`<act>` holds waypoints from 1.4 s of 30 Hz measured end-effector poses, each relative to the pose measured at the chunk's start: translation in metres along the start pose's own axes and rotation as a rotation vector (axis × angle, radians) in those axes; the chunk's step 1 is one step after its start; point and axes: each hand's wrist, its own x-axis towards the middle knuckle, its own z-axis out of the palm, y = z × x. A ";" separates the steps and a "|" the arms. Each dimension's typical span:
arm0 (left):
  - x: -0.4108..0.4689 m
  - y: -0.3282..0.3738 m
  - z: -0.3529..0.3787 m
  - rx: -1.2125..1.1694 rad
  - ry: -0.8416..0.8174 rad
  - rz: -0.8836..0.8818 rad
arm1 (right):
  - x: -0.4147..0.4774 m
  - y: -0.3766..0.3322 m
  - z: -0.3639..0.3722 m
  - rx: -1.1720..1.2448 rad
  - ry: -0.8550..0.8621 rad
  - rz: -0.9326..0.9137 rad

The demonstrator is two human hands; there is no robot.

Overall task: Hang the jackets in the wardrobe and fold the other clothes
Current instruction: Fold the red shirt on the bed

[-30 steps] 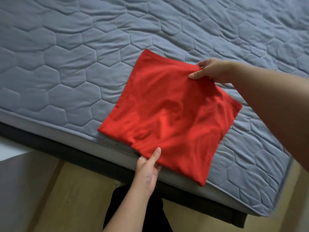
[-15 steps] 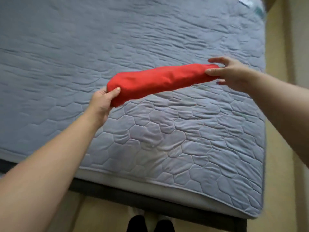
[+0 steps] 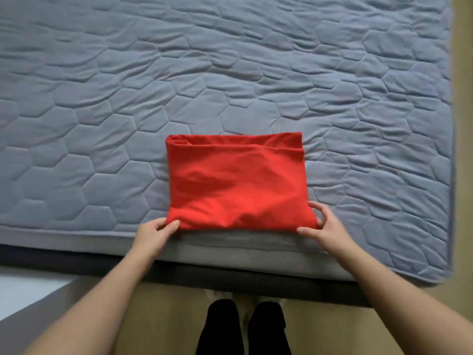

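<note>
Head camera showed a grey quilted bed (image 3: 102,98) with a folded red garment (image 3: 235,185) lying flat at its near edge. The left hand (image 3: 153,234) pinched the near-left corner, and the right hand (image 3: 325,226) closed its grip round the near-right corner.

The red garment (image 3: 236,183), lifted before, now lies folded on the mattress (image 3: 102,111).

Grey hex-quilted mattress (image 3: 128,98) fills most of the view. Dark bed frame (image 3: 51,258) runs under its near edge, tan floor (image 3: 166,316) below.
</note>
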 end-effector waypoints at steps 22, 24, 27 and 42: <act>0.093 0.095 0.016 -0.501 0.140 0.259 | 0.102 -0.084 0.016 0.338 0.208 -0.236; 0.100 0.098 0.014 -0.559 0.154 0.256 | 0.105 -0.090 0.012 0.388 0.226 -0.266; 0.110 0.104 0.017 -0.602 0.080 0.123 | 0.112 -0.087 0.014 0.339 0.183 -0.159; 0.113 0.110 0.025 -0.023 0.581 0.117 | 0.122 -0.102 0.028 -0.170 0.525 -0.231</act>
